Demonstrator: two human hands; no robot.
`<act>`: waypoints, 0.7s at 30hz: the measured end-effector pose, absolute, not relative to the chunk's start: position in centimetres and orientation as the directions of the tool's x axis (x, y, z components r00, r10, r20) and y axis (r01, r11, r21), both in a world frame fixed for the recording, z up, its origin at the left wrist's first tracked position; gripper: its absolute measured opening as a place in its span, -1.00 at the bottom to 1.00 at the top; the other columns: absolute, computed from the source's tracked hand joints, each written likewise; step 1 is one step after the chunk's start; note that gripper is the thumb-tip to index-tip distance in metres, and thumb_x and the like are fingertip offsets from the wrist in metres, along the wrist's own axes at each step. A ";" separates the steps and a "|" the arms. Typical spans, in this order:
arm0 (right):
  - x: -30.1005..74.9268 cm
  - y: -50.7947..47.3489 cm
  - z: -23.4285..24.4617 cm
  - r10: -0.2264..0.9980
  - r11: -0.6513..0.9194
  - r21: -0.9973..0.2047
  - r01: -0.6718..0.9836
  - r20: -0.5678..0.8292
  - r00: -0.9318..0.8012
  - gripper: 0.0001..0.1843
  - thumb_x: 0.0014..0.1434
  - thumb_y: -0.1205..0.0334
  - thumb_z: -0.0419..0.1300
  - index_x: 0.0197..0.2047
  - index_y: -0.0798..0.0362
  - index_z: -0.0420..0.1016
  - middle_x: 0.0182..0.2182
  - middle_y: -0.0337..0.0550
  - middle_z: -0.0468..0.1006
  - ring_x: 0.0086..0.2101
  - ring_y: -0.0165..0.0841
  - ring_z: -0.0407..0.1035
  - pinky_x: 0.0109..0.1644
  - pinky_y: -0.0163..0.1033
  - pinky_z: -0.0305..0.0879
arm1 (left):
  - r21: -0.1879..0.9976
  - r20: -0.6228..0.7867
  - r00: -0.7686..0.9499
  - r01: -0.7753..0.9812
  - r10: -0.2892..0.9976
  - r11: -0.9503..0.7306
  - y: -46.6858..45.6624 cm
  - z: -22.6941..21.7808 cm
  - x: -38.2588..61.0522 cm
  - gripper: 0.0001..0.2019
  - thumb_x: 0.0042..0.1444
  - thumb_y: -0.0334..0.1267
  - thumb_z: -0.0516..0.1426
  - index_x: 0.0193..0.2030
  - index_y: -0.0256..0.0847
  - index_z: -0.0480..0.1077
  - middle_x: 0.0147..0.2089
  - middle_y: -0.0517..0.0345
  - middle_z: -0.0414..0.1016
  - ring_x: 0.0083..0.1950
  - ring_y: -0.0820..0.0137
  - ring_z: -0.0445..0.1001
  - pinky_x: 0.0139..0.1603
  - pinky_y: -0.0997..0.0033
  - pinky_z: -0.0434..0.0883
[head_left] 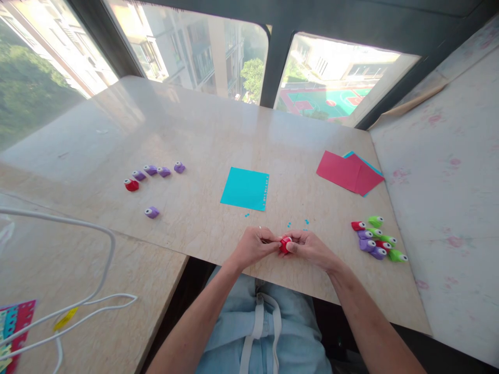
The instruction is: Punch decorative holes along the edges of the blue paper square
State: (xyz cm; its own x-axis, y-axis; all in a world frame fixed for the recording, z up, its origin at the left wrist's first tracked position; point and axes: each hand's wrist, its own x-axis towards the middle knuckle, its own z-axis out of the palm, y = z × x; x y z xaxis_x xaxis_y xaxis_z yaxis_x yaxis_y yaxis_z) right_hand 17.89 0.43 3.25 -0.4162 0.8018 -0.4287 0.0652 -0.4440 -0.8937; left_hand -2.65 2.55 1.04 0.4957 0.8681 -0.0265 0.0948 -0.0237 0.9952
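A small red craft punch is held between my two hands near the front edge of the table. My right hand has its thumb and fingers closed on the punch's right side. From the left, my left hand pinches at the same punch; its fingertips partly hide what they grip. Just beyond the hands lies a turquoise square of paper, with a row of small punched holes along its right edge. Tiny turquoise cut-outs are scattered between the paper and my hands.
Purple punches and a red punch stand at the left. At the right, several green, purple and red punches are grouped below red paper sheets. White cables loop over the lower left. Windows border the back.
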 end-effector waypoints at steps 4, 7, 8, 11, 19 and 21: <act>18.0 0.7 3.4 0.778 -0.495 -0.867 0.054 -0.470 -0.417 -0.59 0.02 -0.06 0.42 -0.22 0.11 0.60 -0.33 -0.11 0.64 -0.33 -0.30 0.56 -0.15 -0.20 0.49 | 0.993 -0.026 0.500 0.110 0.865 -0.034 2.6 0.9 -2.6 -0.88 0.11 -0.26 0.26 -0.35 -0.21 0.64 -0.39 0.09 0.62 -0.37 0.42 0.53 -0.38 0.51 0.34; 18.2 0.8 3.4 0.764 -0.523 -0.851 0.035 -0.487 -0.424 -0.60 0.00 -0.03 0.44 -0.23 0.11 0.61 -0.31 -0.10 0.65 -0.32 -0.31 0.56 -0.14 -0.20 0.48 | 0.993 -0.023 0.509 0.111 0.860 -0.039 2.7 0.9 -2.7 -0.89 0.12 -0.28 0.26 -0.32 -0.20 0.65 -0.39 0.10 0.63 -0.36 0.43 0.52 -0.37 0.52 0.34; 18.3 0.9 3.3 0.766 -0.525 -0.851 0.026 -0.485 -0.422 -0.61 0.00 -0.02 0.45 -0.23 0.11 0.61 -0.30 -0.09 0.65 -0.32 -0.31 0.56 -0.15 -0.20 0.48 | 0.994 -0.018 0.507 0.103 0.862 -0.039 2.7 0.9 -2.7 -0.90 0.12 -0.28 0.27 -0.31 -0.19 0.65 -0.38 0.10 0.63 -0.36 0.43 0.52 -0.36 0.52 0.34; 18.4 0.7 3.1 0.787 -0.518 -0.855 -0.023 -0.466 -0.404 -0.62 0.01 -0.01 0.45 -0.23 0.11 0.61 -0.30 -0.08 0.66 -0.31 -0.31 0.56 -0.17 -0.24 0.47 | 0.998 0.006 0.486 0.051 0.874 -0.035 2.6 1.0 -2.8 -0.89 0.15 -0.28 0.26 -0.24 -0.16 0.65 -0.34 0.09 0.65 -0.32 0.41 0.54 -0.32 0.50 0.38; 18.9 0.6 2.4 0.837 -0.509 -0.804 -0.307 -0.378 -0.396 -0.61 0.04 0.01 0.46 -0.14 0.08 0.61 -0.29 -0.09 0.65 -0.33 -0.37 0.54 -0.24 -0.33 0.45 | 0.995 0.104 0.434 -0.044 0.895 -0.094 2.0 1.1 -2.8 -0.82 0.19 -0.26 0.23 -0.10 -0.19 0.62 -0.19 0.00 0.65 -0.21 0.37 0.57 -0.22 0.45 0.44; 19.2 0.7 2.1 0.842 -0.516 -0.771 -0.374 -0.374 -0.390 -0.62 0.06 0.04 0.44 -0.10 0.05 0.61 -0.27 -0.10 0.65 -0.32 -0.39 0.54 -0.25 -0.35 0.44 | 0.992 0.123 0.412 -0.025 0.903 -0.124 1.8 1.2 -2.6 -0.83 0.19 -0.28 0.23 -0.12 -0.22 0.62 -0.19 -0.01 0.65 -0.20 0.36 0.57 -0.22 0.45 0.44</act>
